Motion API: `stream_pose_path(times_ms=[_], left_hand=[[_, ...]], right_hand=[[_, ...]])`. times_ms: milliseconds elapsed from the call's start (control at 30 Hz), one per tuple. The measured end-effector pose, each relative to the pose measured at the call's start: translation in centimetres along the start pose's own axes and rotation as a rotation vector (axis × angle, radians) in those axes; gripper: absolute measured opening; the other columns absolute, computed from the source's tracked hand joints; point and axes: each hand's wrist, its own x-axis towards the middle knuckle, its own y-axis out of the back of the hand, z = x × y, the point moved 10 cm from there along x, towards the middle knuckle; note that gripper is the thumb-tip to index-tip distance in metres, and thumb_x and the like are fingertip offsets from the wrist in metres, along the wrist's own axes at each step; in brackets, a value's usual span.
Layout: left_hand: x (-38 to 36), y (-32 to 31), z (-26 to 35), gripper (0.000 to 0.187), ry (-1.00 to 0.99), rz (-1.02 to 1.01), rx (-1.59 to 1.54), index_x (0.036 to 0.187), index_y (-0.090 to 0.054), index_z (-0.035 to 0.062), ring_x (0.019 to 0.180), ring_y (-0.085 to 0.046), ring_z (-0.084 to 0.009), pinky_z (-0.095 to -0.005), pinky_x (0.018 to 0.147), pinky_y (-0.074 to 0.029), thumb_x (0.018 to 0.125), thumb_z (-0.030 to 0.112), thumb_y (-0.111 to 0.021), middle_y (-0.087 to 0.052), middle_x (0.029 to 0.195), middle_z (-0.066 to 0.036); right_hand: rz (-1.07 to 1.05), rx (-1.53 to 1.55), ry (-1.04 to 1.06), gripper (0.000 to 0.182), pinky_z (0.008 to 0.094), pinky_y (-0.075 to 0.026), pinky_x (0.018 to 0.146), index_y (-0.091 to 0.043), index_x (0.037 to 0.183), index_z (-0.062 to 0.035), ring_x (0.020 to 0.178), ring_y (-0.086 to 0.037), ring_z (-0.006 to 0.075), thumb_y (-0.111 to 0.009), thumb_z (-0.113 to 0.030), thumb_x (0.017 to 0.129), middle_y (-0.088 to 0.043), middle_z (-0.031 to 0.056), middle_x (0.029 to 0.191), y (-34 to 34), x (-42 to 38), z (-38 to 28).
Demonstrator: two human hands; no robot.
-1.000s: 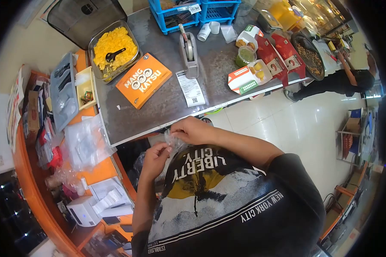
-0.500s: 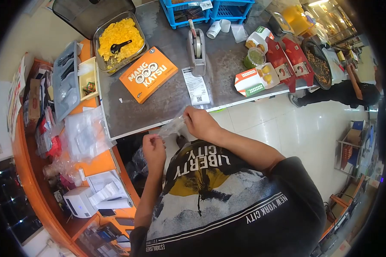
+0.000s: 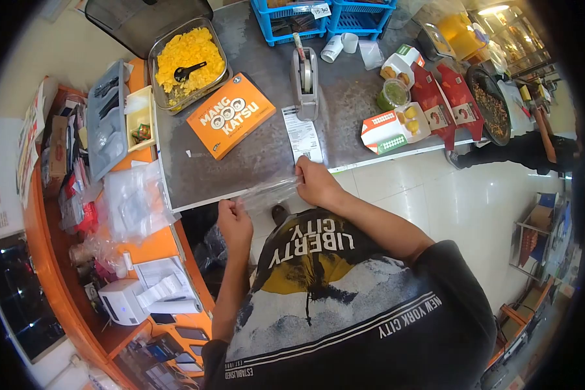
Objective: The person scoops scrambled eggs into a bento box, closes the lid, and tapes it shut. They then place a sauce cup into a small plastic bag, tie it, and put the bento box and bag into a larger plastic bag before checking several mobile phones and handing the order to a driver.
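A clear plastic bag (image 3: pixel 270 195) is stretched between my hands in front of the counter's edge. My left hand (image 3: pixel 235 222) pinches its left end, and my right hand (image 3: pixel 318 184) is closed on its right end. Just beyond my right hand lies a printed receipt (image 3: pixel 302 140), its upper end under the tape dispenser (image 3: pixel 305 84). An orange box (image 3: pixel 231 116) marked "MANG KATSU" rests on the dark counter (image 3: pixel 266 65), up and left of my hands.
Yellow food with a black scoop fills a container (image 3: pixel 225 65) at the back left. On the right are a food box (image 3: pixel 380 133), a green cup (image 3: pixel 393 95), red cartons (image 3: pixel 433 104) and a dark pan (image 3: pixel 491 107). A person (image 3: pixel 500 149) is at far right.
My hands have moved apart, and the plastic bag between them is now stretched wider. The view has shifted slightly, moving the counter items a little to the right.
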Motion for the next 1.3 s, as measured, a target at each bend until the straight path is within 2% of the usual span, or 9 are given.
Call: stream_pose_path(times_ms=[100, 233, 433, 533, 600, 833, 967, 1067, 1300], left_hand=[[0.4, -1.0, 2.9, 0.01, -0.351, 0.093, -0.134, 0.097, -0.058, 0.0014, 0.072, -0.066, -0.0299, -0.0369, 0.069, -0.051, 0.094, 0.009, -0.063, -0.064, 0.075, -0.014], [1.2, -3.9, 6.6, 0.014, -0.116, -0.289, -0.083, 0.099, -0.06, 0.0025, 0.076, -0.066, -0.0354, -0.0372, 0.07, -0.051, 0.087, 0.007, -0.066, -0.064, 0.076, -0.016], [2.7, -4.0, -1.3, 0.019, 0.182, -0.279, -0.126, 0.096, -0.061, 0.0045, 0.069, -0.061, -0.0376, -0.0401, 0.067, -0.049, 0.079, 0.006, -0.069, -0.055, 0.069, -0.017], [1.5, -1.4, 7.4, 0.015, -0.368, 0.163, 0.134, 0.092, -0.062, 0.004, 0.083, -0.061, -0.0387, -0.0444, 0.076, -0.049, 0.077, 0.002, -0.066, -0.058, 0.081, -0.02], [1.9, -3.8, 9.6, 0.017, -0.428, -0.157, 0.113, 0.095, -0.063, 0.0035, 0.093, -0.059, -0.0398, -0.0464, 0.083, -0.048, 0.078, 0.001, -0.064, -0.059, 0.092, -0.02], [2.9, -7.5, 7.3, 0.047, -0.422, -0.45, 0.214, 0.127, -0.059, 0.0054, 0.103, -0.055, -0.0411, -0.0449, 0.093, -0.045, 0.081, -0.003, -0.06, -0.056, 0.11, -0.022], [5.2, -4.4, 5.4, 0.053, -0.238, -0.282, -0.072, 0.14, -0.052, 0.0076, 0.111, -0.051, -0.0351, -0.0412, 0.099, -0.041, 0.088, 0.0, -0.06, -0.05, 0.119, -0.022], [6.0, -4.2, 1.8, 0.048, -0.106, -0.277, -0.1, 0.142, -0.049, 0.0066, 0.114, -0.048, -0.0324, -0.0402, 0.102, -0.039, 0.096, 0.012, -0.06, -0.048, 0.122, -0.022], [7.0, -6.6, -2.3, 0.039, 0.035, -0.165, -0.179, 0.127, -0.061, -0.0014, 0.114, -0.051, -0.0376, -0.0432, 0.101, -0.04, 0.101, 0.026, -0.057, -0.051, 0.119, -0.025]], right_hand=[[-0.078, 0.115, 0.166, 0.02, 0.0426, -0.052, 0.072, -0.06, 0.092, -0.0011, 0.08, -0.068, 0.0349, -0.072, -0.011, 0.079, -0.068, 0.0186, 0.082, -1.1, 1.2, -0.1], [-0.256, 0.089, 0.096, 0.024, 0.0425, -0.052, 0.07, -0.06, 0.093, -0.0009, 0.078, -0.067, 0.0363, -0.074, -0.013, 0.078, -0.066, 0.0197, 0.08, -2.0, 1.5, -4.1], [-0.143, 0.044, -0.081, 0.014, 0.0475, -0.047, 0.068, -0.053, 0.083, -0.0008, 0.072, -0.06, 0.0421, -0.062, 0.0, 0.072, -0.06, 0.0222, 0.074, -1.2, 2.6, 1.6], [-0.339, 0.037, 0.053, 0.014, 0.0473, -0.048, 0.072, -0.054, 0.087, -0.0015, 0.079, -0.063, 0.0413, -0.063, -0.002, 0.076, -0.063, 0.0226, 0.081, -1.9, 2.8, -0.5], [-0.663, 0.062, 0.248, 0.018, 0.0477, -0.05, 0.078, -0.058, 0.096, -0.0027, 0.091, -0.066, 0.0417, -0.064, -0.005, 0.079, -0.067, 0.0233, 0.091, -3.1, 1.6, -3.7], [-0.605, -0.237, 0.103, 0.041, 0.0439, -0.051, 0.082, -0.057, 0.108, -0.007, 0.097, -0.065, 0.037, -0.079, -0.028, 0.08, -0.067, 0.0164, 0.099, 3.2, 5.2, -0.3], [0.151, -0.418, 0.407, 0.063, 0.046, -0.048, 0.095, -0.058, 0.126, -0.009, 0.114, -0.059, 0.0347, -0.084, -0.037, 0.076, -0.062, 0.0188, 0.116, 17.7, 8.6, 2.8], [0.143, -1.019, -0.059, 0.089, 0.0493, -0.046, 0.103, -0.048, 0.142, -0.0136, 0.12, -0.056, 0.0418, -0.087, -0.041, 0.066, -0.055, 0.0198, 0.134, 26.3, 9.2, 7.8], [-0.063, -0.873, -0.144, 0.087, 0.0527, -0.049, 0.097, -0.043, 0.142, -0.0178, 0.114, -0.056, 0.0482, -0.083, -0.02, 0.065, -0.054, 0.0234, 0.126, 26.1, 12.6, 16.1]])
